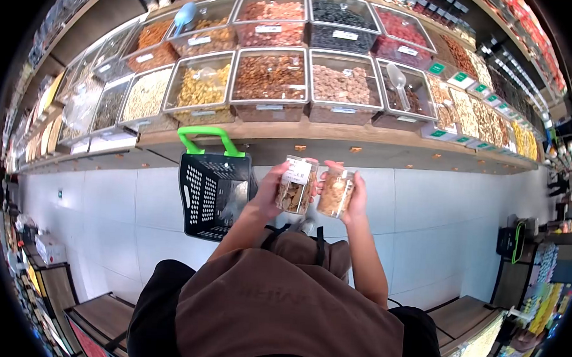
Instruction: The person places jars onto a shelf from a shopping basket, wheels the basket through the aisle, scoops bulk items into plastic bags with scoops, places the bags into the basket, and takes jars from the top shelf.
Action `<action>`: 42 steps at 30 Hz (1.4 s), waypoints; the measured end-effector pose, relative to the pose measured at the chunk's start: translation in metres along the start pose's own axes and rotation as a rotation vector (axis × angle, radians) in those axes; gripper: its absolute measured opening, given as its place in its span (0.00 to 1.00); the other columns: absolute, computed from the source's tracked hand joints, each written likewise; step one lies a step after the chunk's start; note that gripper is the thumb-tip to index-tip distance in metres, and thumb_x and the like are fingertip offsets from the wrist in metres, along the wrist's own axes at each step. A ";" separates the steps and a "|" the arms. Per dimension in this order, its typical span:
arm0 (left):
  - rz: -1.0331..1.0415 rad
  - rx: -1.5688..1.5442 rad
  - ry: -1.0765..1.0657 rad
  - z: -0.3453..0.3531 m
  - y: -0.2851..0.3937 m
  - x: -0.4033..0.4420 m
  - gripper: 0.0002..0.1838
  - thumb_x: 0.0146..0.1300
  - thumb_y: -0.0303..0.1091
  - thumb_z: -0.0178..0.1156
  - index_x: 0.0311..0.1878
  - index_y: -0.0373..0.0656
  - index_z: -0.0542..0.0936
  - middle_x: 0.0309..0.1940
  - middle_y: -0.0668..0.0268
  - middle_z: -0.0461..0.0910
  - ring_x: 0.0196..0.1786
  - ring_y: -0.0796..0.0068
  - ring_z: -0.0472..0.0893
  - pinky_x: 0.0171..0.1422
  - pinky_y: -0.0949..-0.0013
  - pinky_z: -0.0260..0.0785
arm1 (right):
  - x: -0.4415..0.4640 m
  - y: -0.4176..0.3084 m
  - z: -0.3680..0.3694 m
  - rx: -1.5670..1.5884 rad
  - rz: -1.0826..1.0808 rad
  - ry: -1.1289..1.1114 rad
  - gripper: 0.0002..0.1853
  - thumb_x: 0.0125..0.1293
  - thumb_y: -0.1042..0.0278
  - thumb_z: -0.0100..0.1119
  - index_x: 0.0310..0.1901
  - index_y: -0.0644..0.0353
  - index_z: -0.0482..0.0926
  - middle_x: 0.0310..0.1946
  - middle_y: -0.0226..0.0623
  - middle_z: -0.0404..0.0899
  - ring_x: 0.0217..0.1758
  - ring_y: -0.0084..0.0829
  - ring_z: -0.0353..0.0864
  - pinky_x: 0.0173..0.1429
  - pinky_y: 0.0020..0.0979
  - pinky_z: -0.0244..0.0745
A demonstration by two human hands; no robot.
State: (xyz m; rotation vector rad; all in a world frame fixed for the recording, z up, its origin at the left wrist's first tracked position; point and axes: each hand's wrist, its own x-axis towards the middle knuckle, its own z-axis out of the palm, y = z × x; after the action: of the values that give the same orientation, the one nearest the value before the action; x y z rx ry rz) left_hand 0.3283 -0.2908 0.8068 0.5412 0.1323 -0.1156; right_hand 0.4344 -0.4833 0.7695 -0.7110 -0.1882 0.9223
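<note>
My left hand point(270, 192) is wrapped round a clear jar point(293, 195) of brown dried pieces with a white label near its top. Beside it, my right hand point(357, 197) holds a second clear jar point(336, 195) with paler, tan contents. Both jars are side by side in front of my body, a small gap between them. To the left of my left forearm is a black basket point(199, 197) with a raised green handle point(206, 131); a clear plastic package point(235, 202) lies inside it.
Clear bins of dried foods point(269, 76) line a wooden counter point(269, 132) ahead. A blue scoop point(184, 14) and a white scoop point(397, 81) lie on bins. Wooden stands point(462, 320) are behind me on both sides. Another basket point(508, 241) stands far right.
</note>
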 end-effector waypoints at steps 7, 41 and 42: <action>-0.194 0.031 0.368 -0.005 -0.015 0.046 0.31 0.70 0.61 0.55 0.54 0.37 0.78 0.38 0.55 0.85 0.34 0.60 0.87 0.38 0.59 0.81 | -0.018 -0.004 -0.081 0.457 -0.029 0.271 0.38 0.70 0.31 0.44 0.55 0.67 0.74 0.41 0.43 0.81 0.41 0.39 0.82 0.46 0.38 0.82; 0.098 0.332 0.062 0.029 0.175 0.454 0.29 0.62 0.40 0.69 0.63 0.39 0.73 0.56 0.62 0.79 0.57 0.72 0.80 0.63 0.68 0.73 | 0.329 -0.309 -0.106 -0.065 -0.114 0.163 0.28 0.63 0.72 0.63 0.64 0.68 0.70 0.55 0.43 0.79 0.55 0.32 0.82 0.62 0.35 0.78; 0.164 0.416 0.036 0.036 0.168 0.465 0.30 0.61 0.39 0.69 0.64 0.39 0.73 0.55 0.63 0.80 0.57 0.72 0.79 0.64 0.68 0.72 | 0.332 -0.318 -0.115 -0.057 -0.114 0.179 0.28 0.62 0.72 0.66 0.63 0.68 0.70 0.53 0.41 0.80 0.55 0.30 0.81 0.60 0.33 0.78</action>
State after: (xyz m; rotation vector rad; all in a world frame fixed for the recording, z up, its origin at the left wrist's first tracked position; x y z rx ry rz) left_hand 0.8142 -0.2015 0.8498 0.9670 0.0980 0.0281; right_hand 0.8969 -0.4049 0.8362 -0.8236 -0.0956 0.7428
